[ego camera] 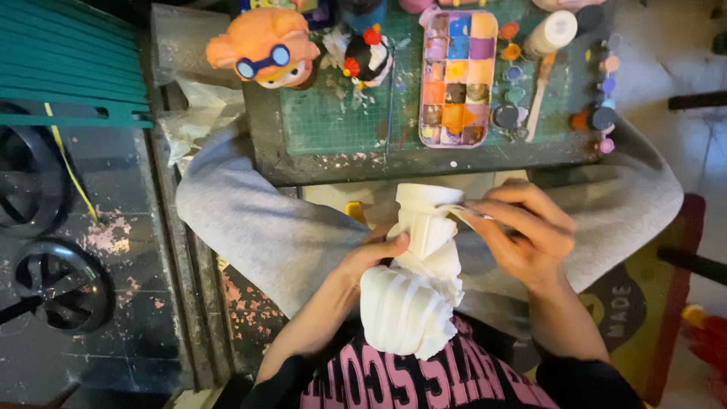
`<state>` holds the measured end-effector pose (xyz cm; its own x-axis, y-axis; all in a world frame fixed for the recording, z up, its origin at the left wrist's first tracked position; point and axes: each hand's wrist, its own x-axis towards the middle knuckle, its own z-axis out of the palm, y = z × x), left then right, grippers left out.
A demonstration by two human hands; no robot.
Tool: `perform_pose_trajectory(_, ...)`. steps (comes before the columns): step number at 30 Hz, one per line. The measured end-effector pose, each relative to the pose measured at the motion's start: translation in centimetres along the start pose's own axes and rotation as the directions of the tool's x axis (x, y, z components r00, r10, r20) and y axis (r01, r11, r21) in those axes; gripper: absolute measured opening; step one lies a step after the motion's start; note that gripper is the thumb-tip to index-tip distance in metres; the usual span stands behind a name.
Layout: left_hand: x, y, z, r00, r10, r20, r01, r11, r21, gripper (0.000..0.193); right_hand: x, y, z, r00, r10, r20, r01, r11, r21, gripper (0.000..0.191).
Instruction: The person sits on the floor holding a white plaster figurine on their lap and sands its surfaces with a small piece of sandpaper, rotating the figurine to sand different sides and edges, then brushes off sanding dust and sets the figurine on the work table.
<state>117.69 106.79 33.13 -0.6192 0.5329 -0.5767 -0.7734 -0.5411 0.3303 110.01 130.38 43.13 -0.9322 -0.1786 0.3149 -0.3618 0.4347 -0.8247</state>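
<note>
Head view looks down on my lap, where I hold a white plaster figure (420,269) over my grey trousers. My left hand (371,254) wraps its grip around the figure's middle. My right hand (522,231) is closed on a thin metal tool (469,214), whose tip touches the figure's top. Beyond the figure, a green surface (333,121) carries a paint palette (457,76), an orange toy (265,47) and small paint pots (602,117).

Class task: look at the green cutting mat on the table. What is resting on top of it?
On the green cutting mat sit an orange painted figure, a black-and-white figure, a paint palette, a brush and small paint pots. The mat beneath them is hidden.
</note>
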Motion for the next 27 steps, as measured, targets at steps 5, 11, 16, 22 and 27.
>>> perform_pose_trajectory(5,0.1,0.1,-0.5,1.000,0.009,0.029,-0.007,0.998,-0.065,0.069,0.0,0.3,-0.1,1.000,-0.030,0.003,0.030,0.999,0.020,0.021)
perform_pose_trajectory(11,0.6,-0.5,-0.5,0.999,0.001,0.033,0.002,0.995,-0.101,0.067,-0.1,0.7,-0.1,1.000,-0.029,-0.004,0.029,0.999,0.035,0.021)
perform_pose_trajectory(16,0.9,-1.0,-0.5,1.000,-0.010,0.020,0.010,1.000,-0.011,0.067,-0.3,1.0,-0.2,1.000,-0.025,-0.011,0.025,0.999,0.047,0.020)
perform_pose_trajectory(22,1.0,-0.7,-0.4,0.999,-0.019,0.037,0.020,0.999,-0.041,0.065,-0.4,1.3,-0.4,1.000,-0.011,-0.008,0.011,0.999,0.031,0.021)
perform_pose_trajectory(27,0.6,-0.1,0.4,1.000,0.007,0.012,-0.007,1.000,0.006,0.063,-0.1,1.0,-0.5,1.000,-0.015,0.001,0.015,0.999,0.040,0.021)
